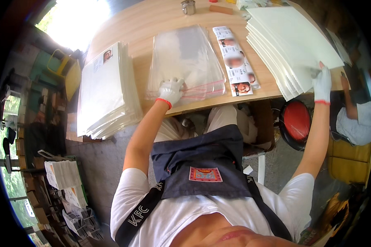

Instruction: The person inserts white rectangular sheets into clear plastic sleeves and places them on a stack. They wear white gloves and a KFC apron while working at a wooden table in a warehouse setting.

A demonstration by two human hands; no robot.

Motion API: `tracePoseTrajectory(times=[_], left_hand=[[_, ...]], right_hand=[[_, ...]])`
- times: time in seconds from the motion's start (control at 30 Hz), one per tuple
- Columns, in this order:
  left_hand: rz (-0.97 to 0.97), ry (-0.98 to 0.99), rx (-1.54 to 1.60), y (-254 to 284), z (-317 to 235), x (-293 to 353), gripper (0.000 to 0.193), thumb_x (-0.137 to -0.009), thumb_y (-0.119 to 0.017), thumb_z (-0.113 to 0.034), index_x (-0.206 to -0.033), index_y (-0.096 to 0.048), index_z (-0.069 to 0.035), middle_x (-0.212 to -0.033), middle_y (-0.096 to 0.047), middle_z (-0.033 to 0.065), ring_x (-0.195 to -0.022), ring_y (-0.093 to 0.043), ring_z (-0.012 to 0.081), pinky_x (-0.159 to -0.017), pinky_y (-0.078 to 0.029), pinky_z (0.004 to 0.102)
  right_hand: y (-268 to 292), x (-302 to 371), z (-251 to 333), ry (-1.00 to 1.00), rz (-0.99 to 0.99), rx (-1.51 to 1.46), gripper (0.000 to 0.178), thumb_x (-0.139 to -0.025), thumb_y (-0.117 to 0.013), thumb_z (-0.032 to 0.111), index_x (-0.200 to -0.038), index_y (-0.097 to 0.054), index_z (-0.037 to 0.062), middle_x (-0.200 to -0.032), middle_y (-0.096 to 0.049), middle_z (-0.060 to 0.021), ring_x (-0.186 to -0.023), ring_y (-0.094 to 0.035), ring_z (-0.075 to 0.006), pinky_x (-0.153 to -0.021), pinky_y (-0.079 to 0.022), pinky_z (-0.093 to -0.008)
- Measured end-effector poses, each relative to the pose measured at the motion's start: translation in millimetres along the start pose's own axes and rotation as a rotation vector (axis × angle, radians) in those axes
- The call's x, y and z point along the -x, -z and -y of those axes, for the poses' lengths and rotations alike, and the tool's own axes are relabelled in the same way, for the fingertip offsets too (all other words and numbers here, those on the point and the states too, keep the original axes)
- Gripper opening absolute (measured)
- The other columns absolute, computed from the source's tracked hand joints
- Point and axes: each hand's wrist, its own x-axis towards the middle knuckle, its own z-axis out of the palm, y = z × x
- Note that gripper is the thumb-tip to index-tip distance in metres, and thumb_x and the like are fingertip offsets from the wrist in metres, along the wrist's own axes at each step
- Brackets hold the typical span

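Observation:
My left hand [171, 90], in a white glove with a red cuff, rests on the near edge of a pile of clear plastic bags [185, 53], its fingers slightly bent and spread over the film. At the right, my gloved right hand [322, 84] grips the near right corner of the top white sheet [294, 37] on a fanned stack; some fingers are blurred there. Between the two piles lie strips of printed labels [235, 61] with portrait pictures. On the left stands a thick pile of filled clear bags [105, 86], the top one bearing a label.
A metal cup [188, 7] and a brownish block [221, 9] sit at the table's far side. Under the right edge is a red-topped stool [296, 123]. Another person's arm [350, 99] shows at the far right. Bundled papers [64, 175] stand at lower left.

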Motion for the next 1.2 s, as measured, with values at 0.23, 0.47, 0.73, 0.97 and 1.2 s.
tracePoseTrajectory(times=[0.23,0.47,0.73,0.97,1.2], left_hand=[[-0.151,-0.010,0.284,-54.2,61.1,-5.4,0.033,-0.077,-0.060,-0.016,-0.109,-0.058,-0.019,-0.103,-0.059,0.0097,-0.095,-0.060,0.0283,-0.081,-0.050,0.0382],[-0.131,-0.060,0.140,-37.2,58.6,-0.1,0.021,-0.084,-0.053,-0.015,-0.105,-0.056,-0.011,-0.106,-0.057,0.0121,-0.096,-0.057,0.0335,-0.080,-0.049,0.0434],[-0.289,-0.022,0.380,-31.8,39.1,4.1,0.015,-0.080,-0.055,-0.009,-0.094,-0.058,-0.013,-0.098,-0.059,0.0097,-0.095,-0.056,0.0283,-0.077,-0.048,0.0420],[-0.276,0.118,0.633,-1.7,29.8,13.8,0.029,-0.076,-0.048,0.007,-0.096,-0.061,-0.009,-0.097,-0.063,0.0117,-0.088,-0.060,0.0284,-0.078,-0.048,0.0353],[-0.298,0.001,0.937,0.2,47.6,14.7,0.031,-0.076,-0.047,0.008,-0.102,-0.059,-0.006,-0.102,-0.061,0.0099,-0.079,-0.060,0.0244,-0.074,-0.049,0.0308]], right_hand=[[-86.0,211.2,15.8,-0.469,0.266,-0.257,0.044,-0.085,-0.051,0.021,-0.122,-0.048,-0.0025,-0.116,-0.058,-0.0156,-0.107,-0.057,-0.0247,-0.094,-0.045,-0.0388],[-100.6,303.9,-20.8,-0.908,0.408,-0.443,0.053,-0.081,-0.055,0.023,-0.126,-0.045,-0.0045,-0.116,-0.058,-0.0135,-0.097,-0.061,-0.0213,-0.085,-0.050,-0.0316],[-87.5,321.3,-50.6,-0.796,0.132,-0.316,0.039,-0.084,-0.055,0.020,-0.116,-0.052,-0.0018,-0.088,-0.065,-0.0076,-0.049,-0.054,-0.0095,-0.039,-0.041,-0.0194],[-91.2,332.7,-78.3,-0.825,-0.033,-0.443,0.021,-0.090,-0.051,0.019,-0.103,-0.055,0.0036,-0.070,-0.059,0.0004,-0.036,-0.040,-0.0040,-0.031,-0.028,-0.0196],[-109.4,328.8,-67.7,-0.775,0.035,-0.446,0.022,-0.091,-0.050,0.019,-0.104,-0.056,0.0029,-0.070,-0.060,-0.0001,-0.039,-0.043,-0.0033,-0.033,-0.030,-0.0189]])
